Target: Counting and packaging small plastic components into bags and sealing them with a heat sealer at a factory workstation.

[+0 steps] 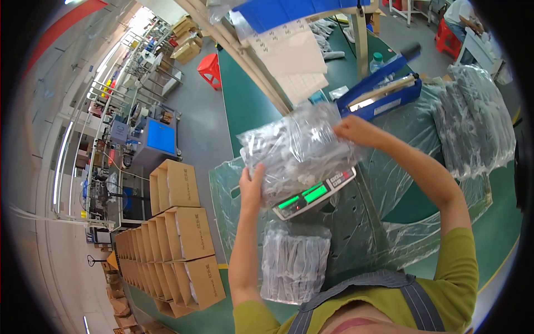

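A clear plastic bag point(297, 146) packed with grey items sits over a digital scale point(316, 193) with lit green displays. The bag hides most of the scale's pan. At the bag's left side, my left hand point(252, 186) grips its edge, thumb on the near face and fingers partly hidden. My right hand point(357, 131) is closed around the plastic at the bag's upper right. Nearer to me, a second filled clear bag point(295, 266) lies flat on the table. What exactly the bags contain is blurred by the shiny film.
Loose plastic sheeting point(356, 236) covers much of the green table point(245, 83). More filled bags point(473, 122) are stacked at right. Behind the scale are a blue bin point(389, 100), a bottle point(376, 61) and papers point(289, 55). Open cardboard boxes point(186, 234) line the left.
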The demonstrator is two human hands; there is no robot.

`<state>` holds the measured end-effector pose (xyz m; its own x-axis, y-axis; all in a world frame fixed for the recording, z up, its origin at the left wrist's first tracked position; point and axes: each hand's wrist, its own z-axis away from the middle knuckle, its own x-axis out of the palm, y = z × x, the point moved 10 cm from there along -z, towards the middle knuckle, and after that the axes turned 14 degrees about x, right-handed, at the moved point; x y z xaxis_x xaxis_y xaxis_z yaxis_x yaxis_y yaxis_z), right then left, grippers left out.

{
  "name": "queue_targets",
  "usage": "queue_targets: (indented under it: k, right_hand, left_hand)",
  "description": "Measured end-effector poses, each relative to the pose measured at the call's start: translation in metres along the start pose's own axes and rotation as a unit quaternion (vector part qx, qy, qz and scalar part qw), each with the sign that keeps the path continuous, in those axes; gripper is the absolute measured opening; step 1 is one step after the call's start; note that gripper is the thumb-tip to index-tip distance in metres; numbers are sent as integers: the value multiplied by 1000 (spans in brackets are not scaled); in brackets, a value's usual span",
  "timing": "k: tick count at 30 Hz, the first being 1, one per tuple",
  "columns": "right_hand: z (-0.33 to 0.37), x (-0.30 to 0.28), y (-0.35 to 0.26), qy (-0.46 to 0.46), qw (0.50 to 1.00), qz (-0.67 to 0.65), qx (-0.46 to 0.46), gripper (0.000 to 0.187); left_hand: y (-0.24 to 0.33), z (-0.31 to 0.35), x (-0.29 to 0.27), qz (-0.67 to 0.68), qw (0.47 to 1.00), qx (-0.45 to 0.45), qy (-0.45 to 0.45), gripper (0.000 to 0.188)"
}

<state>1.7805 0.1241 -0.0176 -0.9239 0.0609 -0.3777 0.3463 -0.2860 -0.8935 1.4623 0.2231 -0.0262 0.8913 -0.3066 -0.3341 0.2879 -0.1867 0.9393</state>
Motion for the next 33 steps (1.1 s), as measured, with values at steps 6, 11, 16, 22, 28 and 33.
queue_targets:
  k: [6,11,16,22,28,33]
  right_hand:
    - [39,-88,-126,325,906,51,-267,14]
    - [42,-73,-216,509,706,181,-457,20]
    - [18,-67,-217,515,707,211,-436,22]
    - [10,-62,-224,537,683,221,-443,21]
    - [11,-59,-221,535,670,232,-460,21]
    - [12,-48,-222,514,674,257,-465,19]
  left_hand:
    - [184,-52,43,-89,928,359,48,35]
    - [212,-138,93,122,965,229,40,26]
    - [219,-144,122,333,912,232,-55,22]
    - [215,-152,122,344,903,249,-73,22]
    - [215,-152,126,350,905,231,-65,19]
    - [206,-146,122,351,912,207,-55,19]
